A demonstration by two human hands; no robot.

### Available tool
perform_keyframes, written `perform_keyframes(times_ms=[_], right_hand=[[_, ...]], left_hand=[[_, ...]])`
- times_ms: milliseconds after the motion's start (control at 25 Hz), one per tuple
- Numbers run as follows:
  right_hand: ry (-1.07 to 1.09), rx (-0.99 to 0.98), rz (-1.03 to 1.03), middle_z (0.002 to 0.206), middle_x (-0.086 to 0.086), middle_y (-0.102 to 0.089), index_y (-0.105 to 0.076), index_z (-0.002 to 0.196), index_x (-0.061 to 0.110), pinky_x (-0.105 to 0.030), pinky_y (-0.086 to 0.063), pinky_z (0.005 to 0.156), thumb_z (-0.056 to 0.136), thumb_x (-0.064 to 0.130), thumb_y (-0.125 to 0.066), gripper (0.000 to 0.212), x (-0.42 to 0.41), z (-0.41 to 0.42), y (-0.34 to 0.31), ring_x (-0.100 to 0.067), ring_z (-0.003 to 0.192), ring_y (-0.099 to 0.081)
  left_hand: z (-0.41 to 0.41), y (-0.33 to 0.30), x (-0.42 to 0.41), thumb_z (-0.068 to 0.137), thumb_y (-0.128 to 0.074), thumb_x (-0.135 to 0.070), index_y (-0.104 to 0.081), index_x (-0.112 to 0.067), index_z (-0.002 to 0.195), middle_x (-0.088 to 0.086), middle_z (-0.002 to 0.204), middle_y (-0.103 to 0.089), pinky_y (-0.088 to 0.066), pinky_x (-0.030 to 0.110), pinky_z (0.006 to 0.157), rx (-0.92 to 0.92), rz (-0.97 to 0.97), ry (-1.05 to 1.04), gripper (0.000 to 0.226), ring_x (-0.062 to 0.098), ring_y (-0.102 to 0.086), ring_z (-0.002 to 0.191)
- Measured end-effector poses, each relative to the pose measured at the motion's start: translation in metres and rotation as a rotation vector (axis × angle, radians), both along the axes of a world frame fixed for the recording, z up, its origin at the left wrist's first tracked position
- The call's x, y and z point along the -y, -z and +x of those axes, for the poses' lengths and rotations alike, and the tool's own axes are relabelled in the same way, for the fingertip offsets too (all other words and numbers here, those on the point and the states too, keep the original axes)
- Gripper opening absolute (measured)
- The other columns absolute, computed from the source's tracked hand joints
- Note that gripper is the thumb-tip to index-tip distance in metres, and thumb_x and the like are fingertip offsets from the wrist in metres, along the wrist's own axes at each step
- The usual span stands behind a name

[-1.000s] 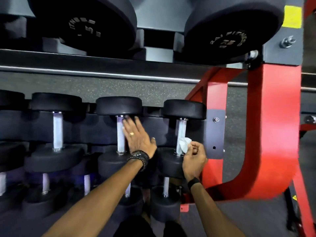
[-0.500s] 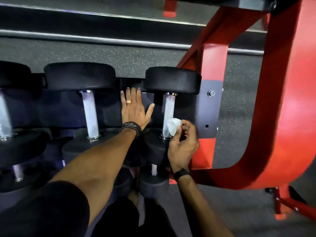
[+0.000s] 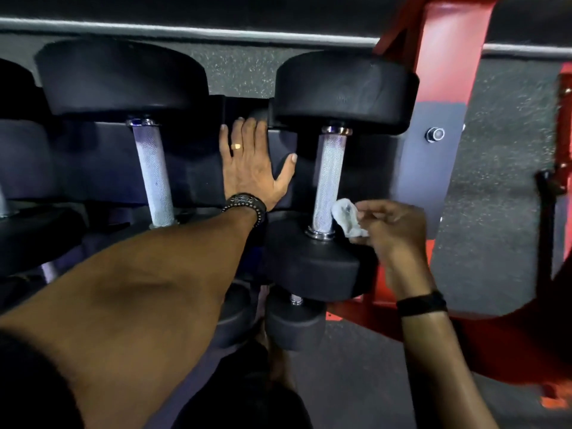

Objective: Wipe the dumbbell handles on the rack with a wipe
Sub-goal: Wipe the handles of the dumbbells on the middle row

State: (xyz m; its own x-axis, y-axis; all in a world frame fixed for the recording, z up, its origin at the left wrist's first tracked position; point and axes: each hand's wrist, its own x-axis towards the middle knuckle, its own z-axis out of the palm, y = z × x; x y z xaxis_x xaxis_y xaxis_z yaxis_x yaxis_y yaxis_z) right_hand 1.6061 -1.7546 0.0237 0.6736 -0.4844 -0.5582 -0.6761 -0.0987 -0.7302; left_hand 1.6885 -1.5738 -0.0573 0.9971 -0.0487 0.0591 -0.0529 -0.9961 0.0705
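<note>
A black dumbbell with a knurled silver handle (image 3: 328,178) rests on the dark rack shelf (image 3: 198,181) at the right end. My right hand (image 3: 393,230) pinches a crumpled white wipe (image 3: 348,216) against the lower right side of that handle, just above the near weight head (image 3: 312,261). My left hand (image 3: 252,168) lies flat with spread fingers on the shelf between this dumbbell and its left neighbour, whose handle (image 3: 153,178) is bare.
The red rack upright (image 3: 445,57) and a grey bracket plate (image 3: 430,168) stand right beside my right hand. More black dumbbells fill the shelf to the left and a lower tier (image 3: 294,326) below. Speckled dark floor (image 3: 489,181) lies behind.
The view has closed in on the right-end dumbbell. My right hand with the wipe has slid down to the handle's lower end. My left hand stays flat on the shelf.
</note>
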Motion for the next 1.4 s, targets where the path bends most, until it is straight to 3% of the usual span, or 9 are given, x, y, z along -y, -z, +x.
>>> perform_keyframes(times_ms=[160, 360, 400, 520, 760, 840, 1000, 1200, 1400], right_hand=[[-0.57, -0.192, -0.367, 0.065, -0.011, -0.062, -0.063, 0.063, 0.01, -0.033, -0.048, 0.058, 0.067, 0.02, -0.057, 0.012, -0.011, 0.015, 0.017, -0.016, 0.064, -0.054], [-0.566, -0.182, 0.094, 0.083, -0.009, -0.071, -0.064, 0.085, 0.017, -0.033, -0.049, 0.073, 0.089, 0.021, -0.059, 0.007, -0.009, 0.023, -0.016, -0.021, 0.075, -0.065], [-0.558, -0.251, 0.18, 0.085, -0.001, -0.072, -0.064, 0.093, 0.017, -0.026, -0.048, 0.081, 0.097, 0.031, -0.055, 0.017, -0.011, 0.028, -0.025, -0.014, 0.081, -0.066], [-0.591, -0.321, 0.325, 0.06, 0.016, -0.067, -0.07, 0.067, 0.022, -0.017, -0.041, 0.079, 0.098, 0.057, -0.035, 0.058, -0.005, 0.033, -0.029, 0.008, 0.059, -0.059], [-0.544, -0.316, 0.272, 0.093, -0.006, -0.075, -0.072, 0.098, 0.012, -0.04, -0.042, 0.106, 0.059, 0.09, -0.042, 0.092, -0.009, 0.034, -0.027, -0.02, 0.096, -0.068], [-0.584, -0.317, 0.369, 0.091, -0.004, -0.077, -0.075, 0.089, 0.011, -0.041, -0.038, 0.111, 0.064, 0.085, -0.046, 0.084, -0.01, 0.036, -0.028, -0.016, 0.098, -0.068], [-0.517, -0.299, 0.295, 0.109, -0.017, -0.068, -0.069, 0.11, 0.007, -0.033, -0.046, 0.099, 0.059, 0.082, -0.049, 0.092, 0.0, 0.028, -0.025, -0.027, 0.109, -0.063], [-0.491, -0.334, 0.425, 0.091, -0.002, -0.075, -0.074, 0.097, 0.004, -0.019, -0.045, 0.08, 0.066, 0.065, -0.068, 0.068, -0.019, 0.042, -0.013, -0.005, 0.083, -0.069], [-0.402, -0.299, 0.394, 0.074, -0.012, -0.067, -0.063, 0.113, -0.005, -0.018, -0.048, 0.047, 0.067, 0.001, -0.086, 0.052, -0.033, 0.04, -0.008, -0.013, 0.056, -0.064]], left_hand=[[0.001, 0.002, -0.001, 0.092, -0.039, -0.057, -0.048, 0.001, 0.137, 0.018, 0.139, -0.051, -0.016, 0.054, 0.119, 0.04, 0.001, 0.001, 0.073, 0.037, -0.04, 0.136], [0.0, 0.005, 0.0, 0.092, -0.042, -0.056, -0.049, 0.0, 0.135, 0.017, 0.136, -0.053, -0.015, 0.052, 0.119, 0.079, -0.004, 0.005, 0.071, 0.036, -0.041, 0.135], [0.001, 0.004, 0.0, 0.092, -0.043, -0.056, -0.048, 0.0, 0.135, 0.016, 0.136, -0.053, -0.014, 0.052, 0.119, 0.079, -0.004, 0.001, 0.071, 0.036, -0.041, 0.135], [-0.001, 0.005, 0.0, 0.092, -0.044, -0.055, -0.048, 0.0, 0.135, 0.017, 0.137, -0.052, -0.014, 0.052, 0.119, 0.093, -0.03, 0.012, 0.07, 0.036, -0.041, 0.135], [0.0, 0.006, -0.001, 0.092, -0.041, -0.056, -0.048, 0.0, 0.136, 0.016, 0.137, -0.053, -0.014, 0.052, 0.119, 0.089, -0.004, 0.006, 0.071, 0.036, -0.041, 0.135], [-0.001, 0.006, 0.0, 0.092, -0.043, -0.056, -0.048, 0.0, 0.136, 0.016, 0.137, -0.052, -0.015, 0.052, 0.119, 0.094, -0.029, 0.021, 0.071, 0.036, -0.041, 0.135], [0.001, 0.006, -0.002, 0.091, -0.045, -0.055, -0.049, 0.001, 0.135, 0.017, 0.136, -0.053, -0.014, 0.052, 0.118, 0.107, -0.012, 0.009, 0.07, 0.037, -0.042, 0.134], [0.0, 0.005, 0.0, 0.092, -0.042, -0.055, -0.047, 0.001, 0.136, 0.017, 0.138, -0.052, -0.014, 0.053, 0.118, 0.086, -0.051, 0.022, 0.071, 0.037, -0.04, 0.135], [0.001, 0.004, -0.002, 0.091, -0.043, -0.055, -0.049, 0.0, 0.135, 0.017, 0.136, -0.053, -0.014, 0.053, 0.118, 0.083, -0.042, 0.012, 0.071, 0.037, -0.042, 0.134]])
